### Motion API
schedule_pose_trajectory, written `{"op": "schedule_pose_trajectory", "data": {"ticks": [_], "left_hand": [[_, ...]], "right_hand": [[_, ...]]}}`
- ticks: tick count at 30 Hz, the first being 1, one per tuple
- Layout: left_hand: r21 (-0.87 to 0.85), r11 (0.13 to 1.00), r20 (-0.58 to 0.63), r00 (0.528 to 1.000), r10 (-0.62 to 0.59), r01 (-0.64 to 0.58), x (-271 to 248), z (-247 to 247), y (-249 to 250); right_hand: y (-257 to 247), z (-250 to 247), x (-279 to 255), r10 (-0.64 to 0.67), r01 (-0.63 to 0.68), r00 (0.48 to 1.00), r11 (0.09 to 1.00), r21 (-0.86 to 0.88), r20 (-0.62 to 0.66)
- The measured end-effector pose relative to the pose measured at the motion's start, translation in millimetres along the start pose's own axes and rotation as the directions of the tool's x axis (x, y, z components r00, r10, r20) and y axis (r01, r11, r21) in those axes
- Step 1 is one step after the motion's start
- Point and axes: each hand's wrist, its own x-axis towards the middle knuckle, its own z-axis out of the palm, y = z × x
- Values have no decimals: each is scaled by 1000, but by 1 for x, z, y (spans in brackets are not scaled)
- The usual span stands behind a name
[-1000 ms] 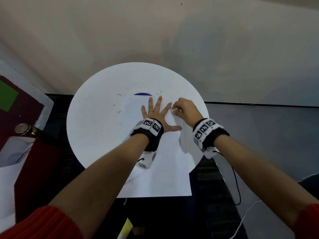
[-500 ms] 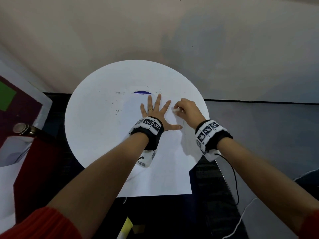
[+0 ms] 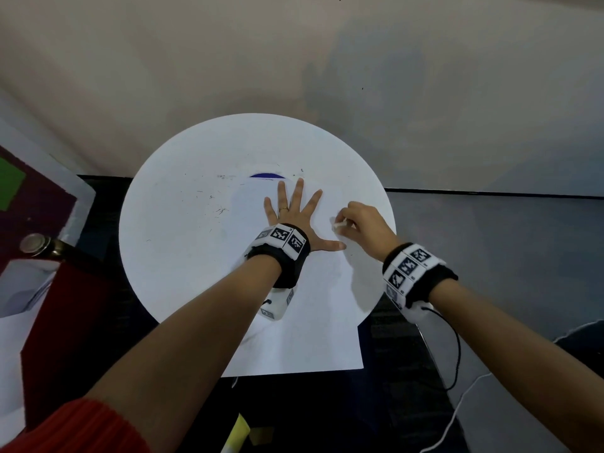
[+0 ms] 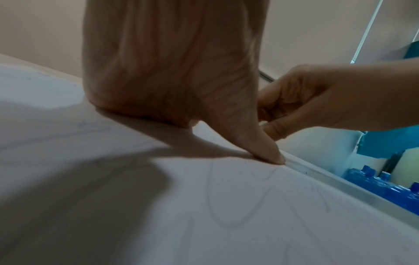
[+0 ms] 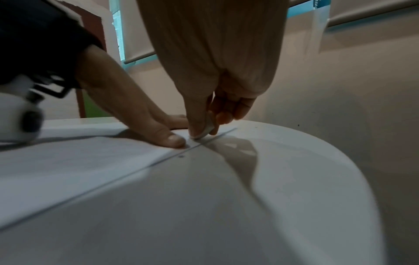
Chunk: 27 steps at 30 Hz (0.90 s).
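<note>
A white sheet of paper [image 3: 304, 331] with faint pencil curves [image 4: 238, 206] lies on a round white table [image 3: 176, 243]. My left hand [image 3: 294, 214] lies flat on the sheet with fingers spread, thumb tip [image 5: 174, 139] pressing near the sheet's right edge. Just right of that thumb, my right hand [image 3: 359, 223] pinches a small white eraser [image 5: 204, 130] between thumb and fingers. The eraser's lower end touches the paper at its right edge [image 5: 199, 141].
The paper's near end overhangs the table's front edge [image 3: 294, 371]. A beige wall [image 3: 294, 60] stands behind the table. A dark red board with a green patch [image 3: 19, 197] and a metal knob [image 3: 32, 243] are at the left. White cables [image 3: 457, 413] trail at the right.
My right hand has slid toward me along the paper's right edge with the eraser, now nearer my left thumb. The left hand has stayed flat in place.
</note>
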Motion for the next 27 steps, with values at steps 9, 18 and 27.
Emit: {"op": "schedule_pose_trajectory", "data": {"ticks": [9,18,27], "left_hand": [[-5,1000,-6,1000,-7,6,0,0,1],[-10,1000,5,1000,1,-1,0,0,1],[-8,1000,19,1000,1,0,0,0,0]], "right_hand": [[-3,5,1,31,-30,999,999,43,-35],[-9,9,28,60,-59,995,998,20,-79],[-17,11,39,76,-71,989,997,43,-125]]}}
